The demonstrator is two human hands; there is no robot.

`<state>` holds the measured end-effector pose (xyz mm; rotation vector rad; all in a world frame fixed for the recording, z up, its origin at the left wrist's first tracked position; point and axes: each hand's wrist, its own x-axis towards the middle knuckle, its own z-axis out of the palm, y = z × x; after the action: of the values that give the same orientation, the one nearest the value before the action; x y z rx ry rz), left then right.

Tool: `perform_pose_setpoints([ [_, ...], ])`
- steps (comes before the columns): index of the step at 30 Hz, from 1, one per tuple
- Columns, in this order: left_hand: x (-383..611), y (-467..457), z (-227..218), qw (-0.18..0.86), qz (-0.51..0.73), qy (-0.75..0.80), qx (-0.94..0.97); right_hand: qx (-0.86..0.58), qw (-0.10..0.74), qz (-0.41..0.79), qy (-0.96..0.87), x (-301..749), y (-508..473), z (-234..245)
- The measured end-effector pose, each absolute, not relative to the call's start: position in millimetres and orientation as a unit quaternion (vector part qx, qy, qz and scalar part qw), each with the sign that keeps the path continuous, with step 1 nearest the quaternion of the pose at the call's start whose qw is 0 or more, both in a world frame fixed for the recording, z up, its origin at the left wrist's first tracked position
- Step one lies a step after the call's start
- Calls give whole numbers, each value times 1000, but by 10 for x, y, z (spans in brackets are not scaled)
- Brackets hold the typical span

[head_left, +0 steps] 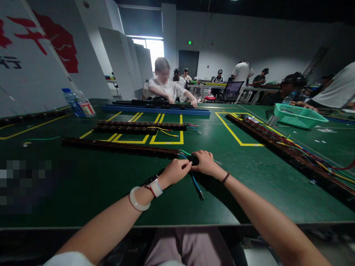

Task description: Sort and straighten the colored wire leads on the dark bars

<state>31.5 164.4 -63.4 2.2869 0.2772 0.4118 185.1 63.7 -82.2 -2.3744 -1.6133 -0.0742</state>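
Observation:
Both my hands meet at the right end of a long dark terminal strip (119, 146) lying across the green table (111, 184). My left hand (175, 171) is closed in a pinch on a blue wire (195, 183) that trails toward me. My right hand (204, 162) is curled over a small black part (194, 159) at the strip's end, where green and blue wires come out. A watch and a pale bangle sit on my left wrist, a bead bracelet on my right.
Two more dark strips (138, 126) with yellow and red wires lie farther back inside yellow floor-tape lines. Another long wired strip (288, 147) runs along the right. A green basket (298, 116) and water bottles (79, 103) stand at the far edges. Other people sit at tables behind.

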Motion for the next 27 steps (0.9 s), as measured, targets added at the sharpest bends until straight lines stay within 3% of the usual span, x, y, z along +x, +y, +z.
perform_pose_setpoints([
  [6,390,1645,-724,728,10,179,662,-810,78,-75,-577,1737,617,-650],
  [8,396,1645,-747,788,-19,183,588,-810,54,-102,-575,1682,611,-647],
  [13,426,1656,-820,836,0,187,515,-802,13,-143,-580,1568,623,-689],
  [18,490,1623,-873,875,94,153,449,-791,5,-162,-591,1454,624,-700],
  [27,545,1651,-929,897,93,194,386,-777,-20,-171,-606,1232,635,-756],
])
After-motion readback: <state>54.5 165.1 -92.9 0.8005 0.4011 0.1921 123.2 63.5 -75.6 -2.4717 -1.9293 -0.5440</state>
